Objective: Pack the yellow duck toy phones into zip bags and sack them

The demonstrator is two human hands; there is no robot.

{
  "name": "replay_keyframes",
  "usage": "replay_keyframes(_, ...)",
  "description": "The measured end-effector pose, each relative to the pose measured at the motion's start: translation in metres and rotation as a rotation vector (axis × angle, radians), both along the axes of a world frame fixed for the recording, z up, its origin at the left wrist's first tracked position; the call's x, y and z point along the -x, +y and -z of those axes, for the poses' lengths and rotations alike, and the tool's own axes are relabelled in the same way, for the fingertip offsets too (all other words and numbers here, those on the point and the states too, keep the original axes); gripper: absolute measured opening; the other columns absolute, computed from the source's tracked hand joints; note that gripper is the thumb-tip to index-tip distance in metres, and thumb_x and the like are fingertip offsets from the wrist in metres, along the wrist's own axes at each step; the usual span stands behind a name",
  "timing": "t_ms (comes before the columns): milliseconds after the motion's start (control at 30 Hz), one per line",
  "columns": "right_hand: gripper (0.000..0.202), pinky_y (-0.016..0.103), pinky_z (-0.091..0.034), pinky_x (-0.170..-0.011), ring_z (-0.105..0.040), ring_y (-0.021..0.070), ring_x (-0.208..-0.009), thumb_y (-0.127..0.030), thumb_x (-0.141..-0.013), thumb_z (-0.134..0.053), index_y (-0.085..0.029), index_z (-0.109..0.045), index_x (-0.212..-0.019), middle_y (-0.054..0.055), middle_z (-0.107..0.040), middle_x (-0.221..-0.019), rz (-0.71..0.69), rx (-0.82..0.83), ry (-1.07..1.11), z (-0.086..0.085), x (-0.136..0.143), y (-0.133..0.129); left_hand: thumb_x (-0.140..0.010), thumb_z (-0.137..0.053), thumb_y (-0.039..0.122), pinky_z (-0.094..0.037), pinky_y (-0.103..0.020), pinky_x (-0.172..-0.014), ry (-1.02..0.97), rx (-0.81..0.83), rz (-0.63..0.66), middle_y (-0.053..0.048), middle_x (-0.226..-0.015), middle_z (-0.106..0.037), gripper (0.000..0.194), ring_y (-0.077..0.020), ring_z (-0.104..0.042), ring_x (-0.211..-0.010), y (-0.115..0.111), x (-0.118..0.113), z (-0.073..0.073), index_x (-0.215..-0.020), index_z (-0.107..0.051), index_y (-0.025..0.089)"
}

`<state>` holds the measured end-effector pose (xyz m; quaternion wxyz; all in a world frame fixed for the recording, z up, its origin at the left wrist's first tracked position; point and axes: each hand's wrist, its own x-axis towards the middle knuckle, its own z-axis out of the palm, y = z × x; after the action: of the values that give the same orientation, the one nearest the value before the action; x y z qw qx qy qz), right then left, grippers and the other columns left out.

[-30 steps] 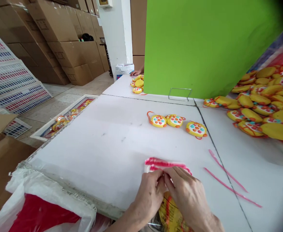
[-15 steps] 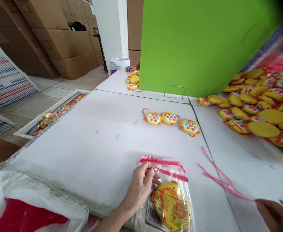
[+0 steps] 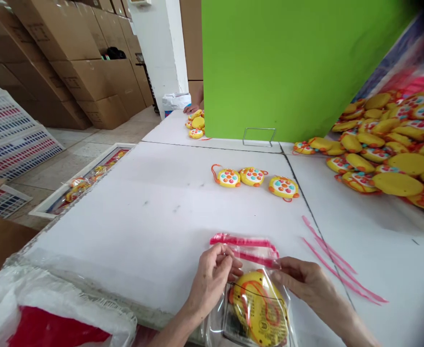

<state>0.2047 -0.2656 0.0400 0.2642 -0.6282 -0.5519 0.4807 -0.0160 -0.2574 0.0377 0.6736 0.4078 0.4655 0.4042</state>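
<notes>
A clear plastic bag (image 3: 250, 260) with a pink top strip lies at the table's front edge, a yellow toy (image 3: 260, 308) with an orange cord inside it. My left hand (image 3: 212, 277) pinches the bag's upper left side, fingers closed. At its upper right corner my right hand (image 3: 302, 282) has thumb and fingers closed on the bag. Another pink-topped bag edge shows behind. Pink strips (image 3: 342, 265) lie right of my right hand. Farther back sit three yellow toys with coloured buttons, one at the right (image 3: 283, 186).
A green panel (image 3: 269, 67) stands across the back, with a wire stand (image 3: 258, 137) before it. Yellow toys (image 3: 396, 144) are heaped at the right. Another person's hand is at the far end. Front left hangs a white sack (image 3: 5, 308); cartons (image 3: 88, 77) stand beyond.
My right hand has moved left from the pink strips, letting them go, and has taken hold of the bag's upper right corner. My left hand keeps its hold.
</notes>
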Motion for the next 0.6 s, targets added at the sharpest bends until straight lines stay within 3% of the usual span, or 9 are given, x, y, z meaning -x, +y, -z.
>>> replay_keyframes(100, 0.043, 0.022, -0.035, -0.048, -0.042, 0.0107, -0.053, -0.060, -0.075, -0.063, -0.018, -0.057, -0.065, -0.004, -0.047, -0.056, -0.027, 0.001, 0.077, 0.003, -0.003, -0.001, -0.087, -0.051, 0.037, -0.052, -0.028, -0.063, 0.019, 0.015, -0.007, -0.001, -0.079, -0.066, 0.018, -0.0164, -0.067, -0.067, 0.000, 0.000, -0.001, -0.082, -0.048, 0.020)
replay_keyframes(267, 0.043, 0.022, -0.024, -0.047, -0.028, 0.0096, -0.053, -0.060, -0.078, -0.059, -0.019, -0.051, -0.066, -0.006, -0.032, -0.059, 0.079, -0.045, 0.090, 0.002, -0.009, -0.015, -0.087, -0.052, 0.036, -0.049, -0.024, -0.062, 0.035, 0.019, 0.007, 0.002, -0.072, -0.063, 0.015, -0.0151, -0.065, -0.066, -0.003, 0.004, -0.004, -0.087, -0.049, 0.021)
replay_keyframes(400, 0.038, 0.023, -0.024, -0.050, -0.028, 0.0104, -0.056, -0.054, -0.080, -0.061, -0.018, -0.056, -0.066, -0.005, -0.034, -0.060, 0.076, -0.060, 0.126, -0.001, -0.009, -0.017, -0.084, -0.049, 0.028, -0.048, -0.025, -0.062, -0.005, 0.042, 0.018, -0.001, -0.072, -0.063, 0.013, -0.0159, -0.063, -0.067, 0.000, 0.006, -0.002, -0.075, -0.052, 0.019)
replay_keyframes(600, 0.039, 0.024, -0.033, -0.046, -0.041, 0.0131, -0.049, -0.056, -0.081, -0.056, -0.021, -0.063, -0.065, -0.002, -0.044, -0.053, 0.039, -0.050, 0.023, 0.009, -0.016, -0.027, -0.072, -0.044, 0.018, -0.039, -0.022, -0.054, 0.147, -0.014, -0.061, 0.002, -0.057, -0.049, 0.014, -0.0127, -0.049, -0.057, -0.004, 0.003, -0.009, -0.060, -0.051, 0.018)
